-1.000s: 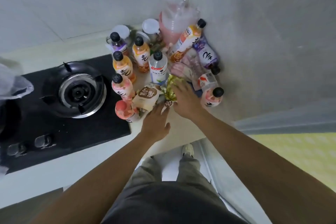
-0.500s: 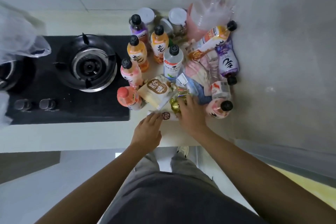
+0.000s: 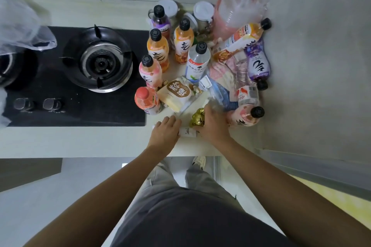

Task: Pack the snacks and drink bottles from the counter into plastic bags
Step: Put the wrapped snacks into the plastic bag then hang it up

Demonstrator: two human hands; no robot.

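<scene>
Both hands' grip unclear; bottles and stove crowd the white packet.

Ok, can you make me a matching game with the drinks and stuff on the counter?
Things:
1. purple bottle
2. clear bottle
3. gold snack
4. burner

Places:
A. on the black stove
B. lying down by the right wall
C. beside the right hand
D. standing upright in the middle

Pairs: 1-B, 2-D, 3-C, 4-A
</scene>
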